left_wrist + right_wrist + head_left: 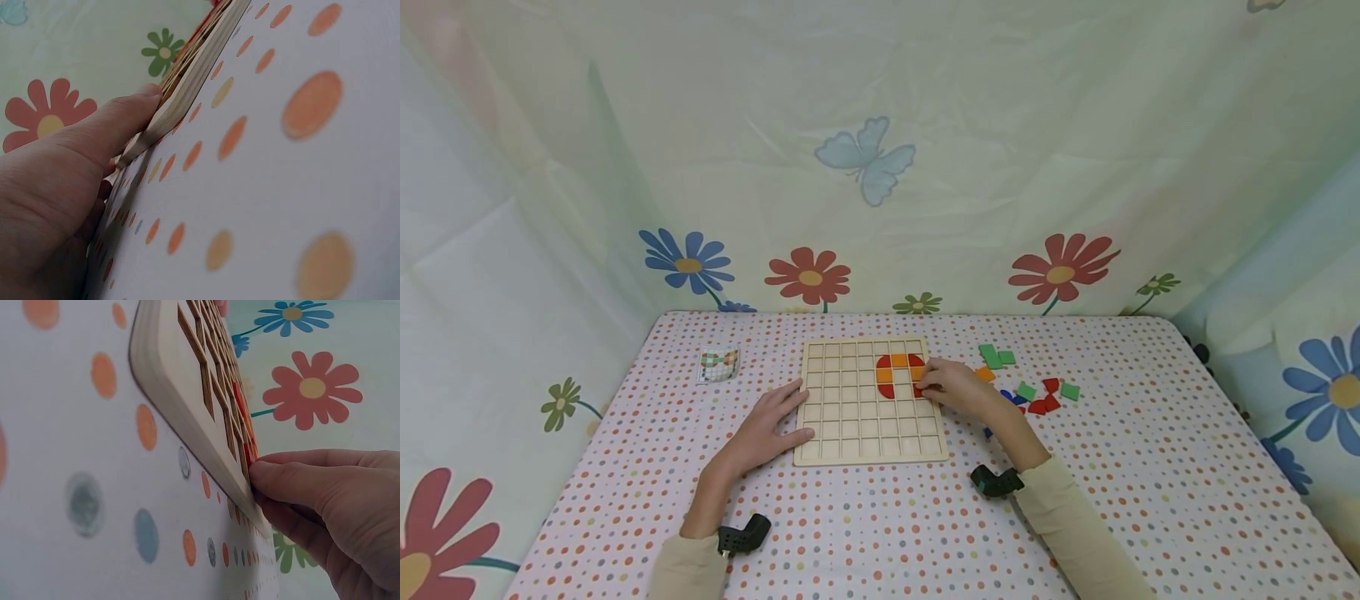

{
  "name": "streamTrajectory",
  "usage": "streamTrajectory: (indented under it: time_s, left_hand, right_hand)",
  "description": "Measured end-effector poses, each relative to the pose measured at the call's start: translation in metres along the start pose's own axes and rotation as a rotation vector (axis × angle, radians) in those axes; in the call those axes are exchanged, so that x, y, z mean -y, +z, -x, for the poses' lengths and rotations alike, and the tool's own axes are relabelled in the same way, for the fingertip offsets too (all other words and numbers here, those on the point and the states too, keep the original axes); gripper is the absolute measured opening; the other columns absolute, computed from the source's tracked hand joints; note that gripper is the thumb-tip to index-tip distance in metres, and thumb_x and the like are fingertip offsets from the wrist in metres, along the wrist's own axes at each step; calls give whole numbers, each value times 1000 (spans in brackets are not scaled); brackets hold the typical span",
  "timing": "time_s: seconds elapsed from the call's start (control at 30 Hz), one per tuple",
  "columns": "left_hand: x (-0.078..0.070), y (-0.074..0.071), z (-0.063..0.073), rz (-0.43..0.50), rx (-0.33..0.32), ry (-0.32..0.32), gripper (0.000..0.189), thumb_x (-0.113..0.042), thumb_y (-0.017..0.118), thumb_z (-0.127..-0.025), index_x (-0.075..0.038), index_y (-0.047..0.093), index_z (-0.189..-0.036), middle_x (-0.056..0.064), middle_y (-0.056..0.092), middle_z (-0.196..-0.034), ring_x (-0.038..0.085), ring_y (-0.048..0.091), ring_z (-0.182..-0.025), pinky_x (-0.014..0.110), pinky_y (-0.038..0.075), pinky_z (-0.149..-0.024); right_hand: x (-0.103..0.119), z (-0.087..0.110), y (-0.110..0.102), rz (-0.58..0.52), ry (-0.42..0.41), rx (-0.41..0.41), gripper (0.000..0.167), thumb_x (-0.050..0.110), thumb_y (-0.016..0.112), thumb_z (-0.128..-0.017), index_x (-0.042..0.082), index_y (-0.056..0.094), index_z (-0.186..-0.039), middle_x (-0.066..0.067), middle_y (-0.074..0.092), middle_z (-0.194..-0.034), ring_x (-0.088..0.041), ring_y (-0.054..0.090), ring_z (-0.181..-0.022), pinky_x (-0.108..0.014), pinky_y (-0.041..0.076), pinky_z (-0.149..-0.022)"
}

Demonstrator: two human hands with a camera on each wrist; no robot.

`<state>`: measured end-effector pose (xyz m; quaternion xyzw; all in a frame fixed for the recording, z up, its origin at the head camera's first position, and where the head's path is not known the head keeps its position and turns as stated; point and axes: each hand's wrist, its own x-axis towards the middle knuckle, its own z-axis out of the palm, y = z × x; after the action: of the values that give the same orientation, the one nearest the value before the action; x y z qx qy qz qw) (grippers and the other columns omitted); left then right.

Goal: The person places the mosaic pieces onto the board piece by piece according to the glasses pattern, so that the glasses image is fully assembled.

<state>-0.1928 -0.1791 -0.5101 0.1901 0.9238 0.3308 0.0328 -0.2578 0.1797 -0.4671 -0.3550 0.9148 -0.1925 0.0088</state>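
Note:
A pale wooden grid board (842,429) lies on the dotted tablecloth. Red and orange tiles, among them an orange square (899,361), form a ring in its upper right cells. My left hand (762,429) rests against the board's left side, thumb and fingers spread. The left wrist view has the thumb of this hand (81,150) touching the board edge (194,87). At the right edge, my right hand (958,387) pinches a red tile (917,390) down at a cell. Its fingertips partly hide that tile, though a red sliver (247,453) shows in the right wrist view.
Right of the board lie loose green tiles (990,357), red tiles (1037,407), an orange tile (985,374) and blue tiles (1018,399), partly behind the right hand. A small printed pattern card (718,365) lies at the left. A flowered curtain (925,233) hangs behind the table.

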Motion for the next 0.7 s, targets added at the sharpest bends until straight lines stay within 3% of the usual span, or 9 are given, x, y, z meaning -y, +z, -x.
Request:
streamTrajectory:
  time_s: [0.17,0.53,0.7]
  left_hand:
    - [0,0,0,6,2,-8,73,-43,68,-88,-14,41,-149,8,26,-161,37,21,-148,64,25,-112]
    - [0,-1,1,8,2,2,73,-43,68,-89,-15,40,-149,7,26,-161,37,20,-148,64,25,-113]
    - [1,0,0,7,7,-7,74,-44,68,-88,-16,40,-150,6,25,-162,36,20,-148,63,25,-113]
  right_hand:
    - [1,0,0,-2,31,6,13,10,69,-89,7,76,-100,-3,66,-99,-15,63,-87,-27,54,-75]
    - [5,1,1,-21,45,3,5,10,69,-90,9,73,-93,-1,64,-94,-9,57,-80,-24,52,-71]
    - [6,2,-3,-40,57,24,8,12,68,-91,9,72,-97,-1,63,-95,-8,55,-79,-23,50,-70]
